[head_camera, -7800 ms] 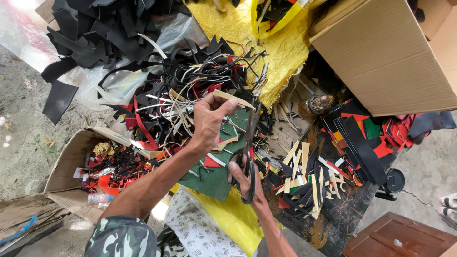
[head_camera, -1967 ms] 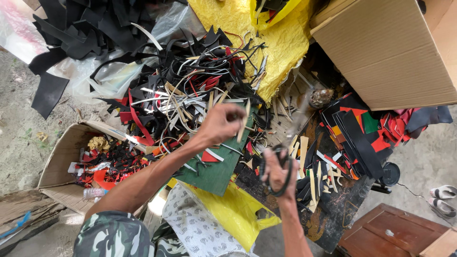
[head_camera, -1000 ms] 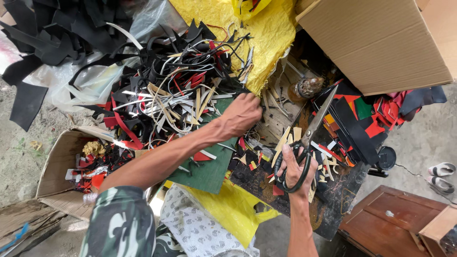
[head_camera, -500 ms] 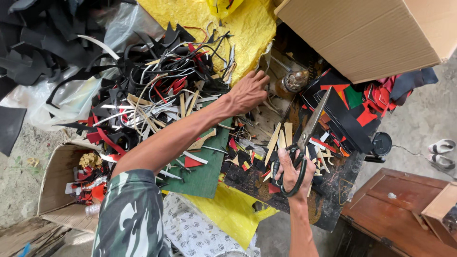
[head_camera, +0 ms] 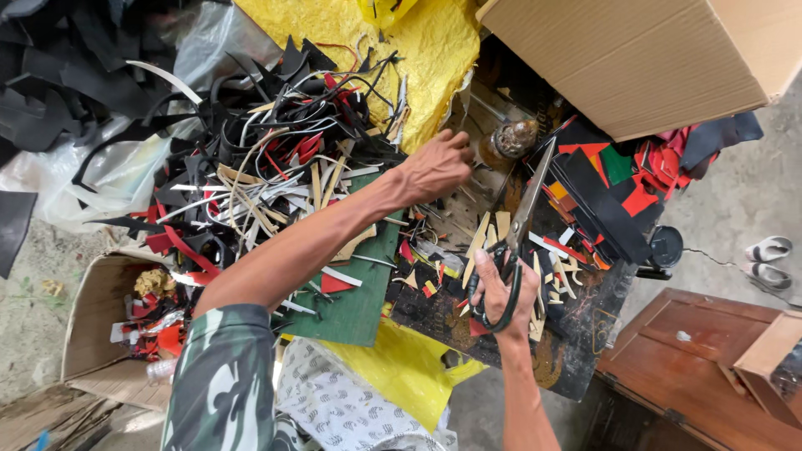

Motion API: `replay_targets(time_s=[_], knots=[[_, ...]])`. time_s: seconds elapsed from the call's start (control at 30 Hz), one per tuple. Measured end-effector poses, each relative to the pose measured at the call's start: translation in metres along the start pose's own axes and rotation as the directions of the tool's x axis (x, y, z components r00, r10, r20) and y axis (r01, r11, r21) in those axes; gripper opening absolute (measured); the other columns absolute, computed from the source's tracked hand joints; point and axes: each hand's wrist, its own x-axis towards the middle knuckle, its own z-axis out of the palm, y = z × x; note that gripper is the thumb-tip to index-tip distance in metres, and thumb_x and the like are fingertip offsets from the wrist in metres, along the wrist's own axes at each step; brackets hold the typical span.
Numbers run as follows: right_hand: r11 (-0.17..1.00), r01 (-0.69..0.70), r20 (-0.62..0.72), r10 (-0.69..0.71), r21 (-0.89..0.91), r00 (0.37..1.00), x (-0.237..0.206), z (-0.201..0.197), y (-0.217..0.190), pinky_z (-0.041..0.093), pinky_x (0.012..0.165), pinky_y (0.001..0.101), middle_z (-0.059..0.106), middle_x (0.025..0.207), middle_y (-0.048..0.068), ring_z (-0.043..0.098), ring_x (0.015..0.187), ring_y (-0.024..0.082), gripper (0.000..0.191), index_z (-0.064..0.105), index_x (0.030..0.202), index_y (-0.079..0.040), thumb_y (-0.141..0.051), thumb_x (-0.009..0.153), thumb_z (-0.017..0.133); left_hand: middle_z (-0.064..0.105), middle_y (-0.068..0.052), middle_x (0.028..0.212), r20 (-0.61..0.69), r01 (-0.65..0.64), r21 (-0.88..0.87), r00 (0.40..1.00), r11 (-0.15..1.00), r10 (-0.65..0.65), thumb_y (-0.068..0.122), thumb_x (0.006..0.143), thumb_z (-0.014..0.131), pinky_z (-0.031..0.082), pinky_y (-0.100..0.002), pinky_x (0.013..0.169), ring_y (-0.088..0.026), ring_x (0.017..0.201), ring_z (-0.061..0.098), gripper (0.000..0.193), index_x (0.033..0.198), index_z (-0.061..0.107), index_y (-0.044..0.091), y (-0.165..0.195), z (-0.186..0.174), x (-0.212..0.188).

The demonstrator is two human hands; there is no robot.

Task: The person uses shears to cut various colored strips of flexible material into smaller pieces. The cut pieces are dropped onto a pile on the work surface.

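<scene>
My right hand (head_camera: 502, 286) grips the black handles of a large pair of scissors (head_camera: 524, 220), blades pointing up and away over a dark work board (head_camera: 576, 351) strewn with small coloured scraps. My left hand (head_camera: 436, 165) reaches across the pile of black, white and red offcut strips (head_camera: 267, 167), fingers curled down among scraps near a small round jar (head_camera: 511, 139). Whether it holds a piece I cannot tell. A green sheet (head_camera: 359, 288) lies under my left forearm.
A big cardboard box (head_camera: 635, 58) stands at top right, yellow cloth (head_camera: 401, 50) behind the pile. An open carton of scraps (head_camera: 109, 326) sits at left. A wooden crate (head_camera: 702, 367) and sandals (head_camera: 769, 250) lie at right. Red, green and black sheets (head_camera: 618, 184) are stacked by the box.
My left hand has moved from the green sheet up and right toward the jar. My right hand with the scissors has shifted right and turned the blades upward.
</scene>
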Motion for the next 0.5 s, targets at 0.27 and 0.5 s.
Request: replay_targets(time_s=[0.27, 0.5], knots=[[1.000, -0.012, 0.020, 0.012, 0.008, 1.000, -0.008, -0.001, 0.006, 0.043, 0.036, 0.0244, 0.055, 0.055, 0.001, 0.053, 0.040, 0.009, 0.023, 0.062, 0.079, -0.005, -0.019, 0.094, 0.072, 0.068, -0.019, 0.105, -0.117, -0.033, 0.079, 0.992, 0.996, 0.042, 0.016, 0.084, 0.065, 0.051, -0.042, 0.089, -0.026, 0.099, 0.057, 0.018, 0.091, 0.071, 0.000, 0.000, 0.005, -0.004], [0.998, -0.037, 0.032, 0.038, -0.055, 0.999, -0.005, 0.002, 0.006, 0.043, 0.037, 0.0237, 0.055, 0.053, 0.001, 0.055, 0.040, 0.009, 0.030, 0.061, 0.077, -0.002, -0.024, 0.094, 0.073, 0.068, -0.024, 0.112, -0.010, 0.126, 0.023, 0.992, 0.992, -0.126, 0.017, 0.096, 0.062, 0.054, -0.045, 0.091, -0.031, 0.099, 0.062, 0.021, 0.102, 0.069, -0.002, -0.019, -0.007, 0.015]])
